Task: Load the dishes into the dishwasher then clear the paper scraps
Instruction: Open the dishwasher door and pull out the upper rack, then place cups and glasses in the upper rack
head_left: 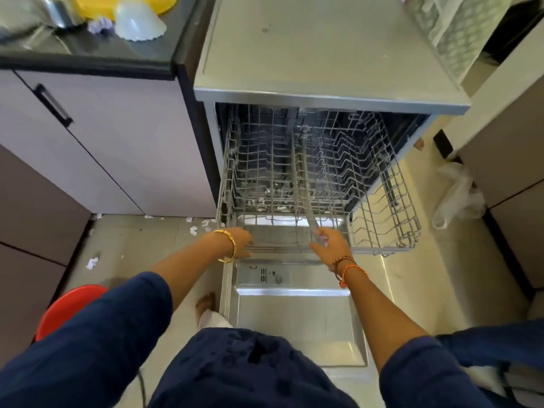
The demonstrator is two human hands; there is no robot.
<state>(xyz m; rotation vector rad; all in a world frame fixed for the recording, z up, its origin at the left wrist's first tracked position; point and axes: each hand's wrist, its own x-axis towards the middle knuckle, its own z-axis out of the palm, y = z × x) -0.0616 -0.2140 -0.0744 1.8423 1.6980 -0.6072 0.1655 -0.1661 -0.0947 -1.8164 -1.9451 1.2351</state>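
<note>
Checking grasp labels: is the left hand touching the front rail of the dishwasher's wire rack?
Touching. The head view shows the left hand with its fingers curled onto the front rail of the wire rack, no gap between them.

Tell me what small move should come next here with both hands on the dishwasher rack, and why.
Probably let go of the upper rack and reach for the white bowl on the counter. The rack looks fully out and holds no dishes, both the left hand and right hand are at its front rail, and the dishes sit unloaded.
</note>
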